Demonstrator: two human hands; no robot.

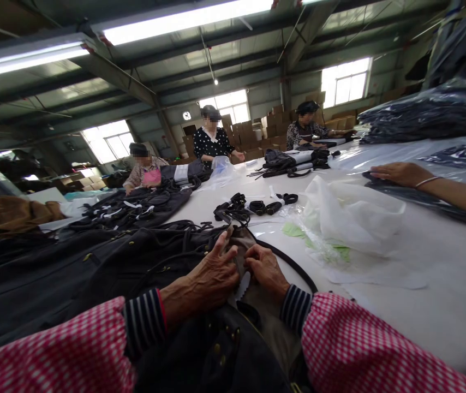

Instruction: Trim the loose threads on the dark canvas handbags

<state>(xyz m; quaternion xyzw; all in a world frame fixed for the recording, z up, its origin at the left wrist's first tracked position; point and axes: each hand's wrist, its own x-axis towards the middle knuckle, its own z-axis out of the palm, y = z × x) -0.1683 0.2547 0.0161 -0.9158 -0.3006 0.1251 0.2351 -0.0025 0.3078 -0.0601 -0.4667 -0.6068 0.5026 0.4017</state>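
Observation:
A dark garment (pixel 200 349) with brass-coloured snaps, a zip and a grey-brown lining (pixel 263 305) lies right in front of me; it looks like a jacket. My left hand (pixel 206 275) is closed on its edge, the index finger pointing up and the other fingers curled into the cloth. Opposite it, my right hand (pixel 266 267) pinches the lining with bent fingers. A white tag (pixel 243 285) pokes out below and between both hands. From the garment a dark strap (pixel 294 262) curves out over the white table. My fingertips are partly hidden in the folds.
More dark garments (pixel 94 267) cover the left side. Coiled black straps (pixel 253 206) and crumpled clear plastic (pixel 351 213) lie on the table (pixel 433 311). A co-worker's hand (pixel 400 173) rests on a bagged garment at right. Three people (pixel 212 136) stand across the table.

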